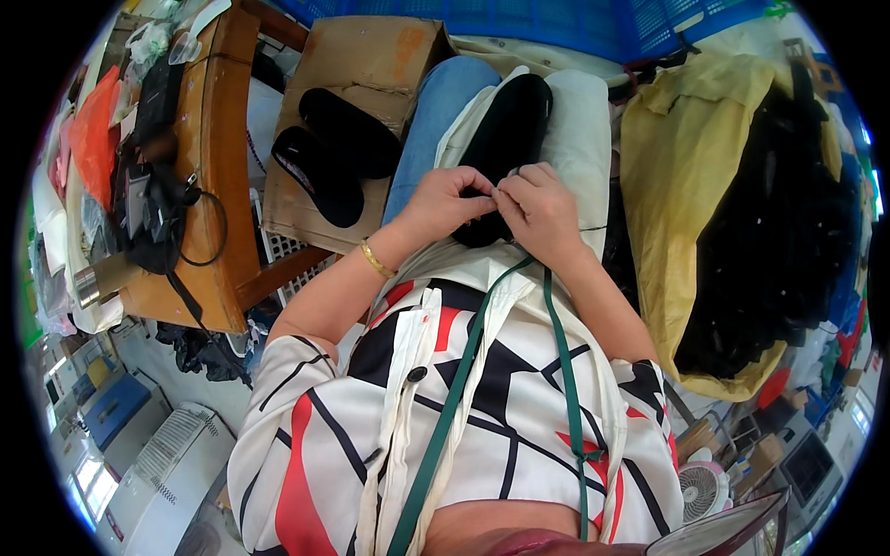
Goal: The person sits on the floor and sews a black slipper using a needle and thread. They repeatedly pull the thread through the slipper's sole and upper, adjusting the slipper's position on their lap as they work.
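A black shoe (506, 125) lies on my lap, its toe pointing away from me. Over its near end my two hands meet, fingertips close together. My left hand (449, 202) is closed in a pinch, with a gold bracelet on the wrist. My right hand (540, 211) is also pinched, thumb and forefinger against the left fingertips. Whatever lies between the fingers is too small to make out. Under the shoe, a pale cloth (577, 120) covers my legs beside blue denim (445, 97).
At the left, two black shoes (320, 176) rest on a cardboard box (362, 56). Beside it stands a wooden table (209, 185) with a black cable and bags. On the right, a yellow sack (681, 139) holds many black items (774, 222). Blue crates (584, 28) stand beyond.
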A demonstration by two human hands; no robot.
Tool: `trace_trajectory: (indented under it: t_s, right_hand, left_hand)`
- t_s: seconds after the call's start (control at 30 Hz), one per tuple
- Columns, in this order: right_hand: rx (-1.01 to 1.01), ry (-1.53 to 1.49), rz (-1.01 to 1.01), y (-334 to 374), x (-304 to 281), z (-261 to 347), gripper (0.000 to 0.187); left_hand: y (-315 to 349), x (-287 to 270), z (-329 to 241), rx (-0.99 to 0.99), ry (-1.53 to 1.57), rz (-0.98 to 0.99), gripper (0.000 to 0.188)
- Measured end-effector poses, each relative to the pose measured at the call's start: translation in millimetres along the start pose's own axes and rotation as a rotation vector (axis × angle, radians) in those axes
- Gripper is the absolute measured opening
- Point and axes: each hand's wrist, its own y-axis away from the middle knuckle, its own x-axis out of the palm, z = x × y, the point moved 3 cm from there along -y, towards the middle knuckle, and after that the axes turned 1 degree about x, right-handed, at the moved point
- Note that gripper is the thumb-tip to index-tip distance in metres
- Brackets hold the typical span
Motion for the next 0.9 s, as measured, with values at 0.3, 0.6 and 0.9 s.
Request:
trace_trajectory:
  t_s: [0.3,0.6,0.9]
  right_hand:
    - [0.802,-1.139,0.03,1,-23,3,0.015]
    - [0.354,-1.187,-0.798,73,-266,-28,0.021]
    - [0.109,-0.653,-1.482,244,-468,-108,0.035]
  left_hand:
    - [9,4,-10,0.173,-0.199,0.031,0.016]
    - [30,6,-6,0.399,-0.444,0.001,0.013]
    - [23,4,-10,0.474,-0.531,-0.049,0.009]
